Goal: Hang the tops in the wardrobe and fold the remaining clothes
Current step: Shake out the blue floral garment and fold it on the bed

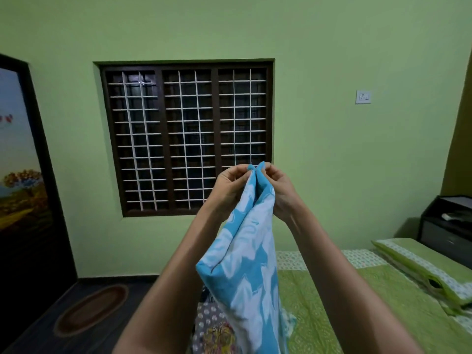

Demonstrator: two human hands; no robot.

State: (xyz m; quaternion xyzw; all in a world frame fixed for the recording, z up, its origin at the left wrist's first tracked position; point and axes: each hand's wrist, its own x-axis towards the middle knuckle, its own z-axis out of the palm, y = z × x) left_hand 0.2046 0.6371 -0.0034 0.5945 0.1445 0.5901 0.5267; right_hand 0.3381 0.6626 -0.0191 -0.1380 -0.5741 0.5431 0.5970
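Observation:
A blue and white patterned garment (245, 272) hangs in the air in front of me, doubled lengthwise. My left hand (231, 186) pinches one top corner of it and my right hand (277, 186) pinches the other. Both corners are held together at chest height, in front of the window. The cloth's lower end drops out of view at the bottom. A grey printed garment (208, 320) with a yellow patch lies on the bed's near edge below the hanging cloth, partly hidden by it.
The bed with a green cover (370, 315) fills the lower right, with a green pillow (429, 267) on it. A dark bedside cabinet (447, 226) stands at far right. A barred window (187, 137) is ahead, a dark door (28, 175) at left, an oval mat (92, 309) on the floor.

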